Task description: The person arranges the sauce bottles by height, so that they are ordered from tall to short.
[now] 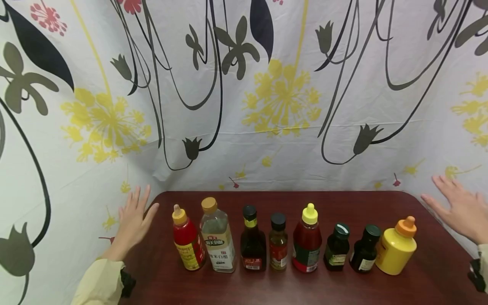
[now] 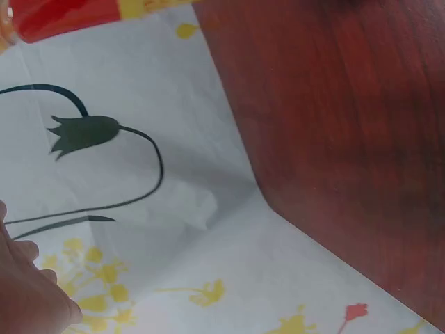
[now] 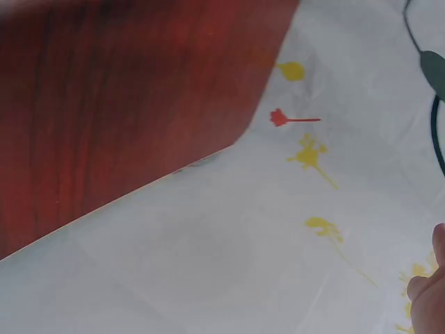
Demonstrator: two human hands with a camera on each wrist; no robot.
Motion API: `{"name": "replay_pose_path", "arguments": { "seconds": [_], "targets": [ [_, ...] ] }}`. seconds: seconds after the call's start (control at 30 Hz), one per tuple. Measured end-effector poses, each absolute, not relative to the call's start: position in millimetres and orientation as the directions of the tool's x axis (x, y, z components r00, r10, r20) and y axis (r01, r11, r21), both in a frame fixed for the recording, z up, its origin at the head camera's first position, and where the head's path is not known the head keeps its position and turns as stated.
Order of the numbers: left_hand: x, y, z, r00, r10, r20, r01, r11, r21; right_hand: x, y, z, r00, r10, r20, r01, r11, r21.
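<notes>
My left hand (image 1: 133,220) is held with fingers spread at the left edge of the table, just left of a red squeeze bottle (image 1: 187,238) with a yellow cap. On the far right, my right hand (image 1: 459,209) is also spread, beyond a yellow squeeze bottle (image 1: 394,250) with an orange cap. Neither hand holds anything. Between them stand a clear white vinegar bottle (image 1: 218,237), a dark sauce bottle (image 1: 253,243), a small black-capped bottle (image 1: 278,243), a red sauce bottle (image 1: 307,241) with a yellow cap, and two small dark green-capped bottles (image 1: 337,248).
The bottles form a row across the dark red-brown table (image 1: 228,292). A white cloth (image 1: 228,169) printed with flowers hangs behind the table and along both sides. In the left wrist view, part of a red bottle (image 2: 62,17) shows at the top.
</notes>
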State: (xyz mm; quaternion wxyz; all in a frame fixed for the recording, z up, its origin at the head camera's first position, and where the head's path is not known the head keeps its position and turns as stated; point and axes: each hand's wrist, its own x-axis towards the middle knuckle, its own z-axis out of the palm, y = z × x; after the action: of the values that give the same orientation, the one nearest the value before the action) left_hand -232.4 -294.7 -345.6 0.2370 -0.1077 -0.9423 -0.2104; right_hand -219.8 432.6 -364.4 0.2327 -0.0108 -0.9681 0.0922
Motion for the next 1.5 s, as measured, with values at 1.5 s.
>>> {"name": "replay_pose_path", "arguments": {
  "seconds": [1.5],
  "targets": [
    [-213,-234,-311,-0.632,0.185,0.752,0.596,0.737,0.319,-219,244,-254,-0.691,-0.203,0.694,-0.576,0.735,-0.358]
  ]
}}
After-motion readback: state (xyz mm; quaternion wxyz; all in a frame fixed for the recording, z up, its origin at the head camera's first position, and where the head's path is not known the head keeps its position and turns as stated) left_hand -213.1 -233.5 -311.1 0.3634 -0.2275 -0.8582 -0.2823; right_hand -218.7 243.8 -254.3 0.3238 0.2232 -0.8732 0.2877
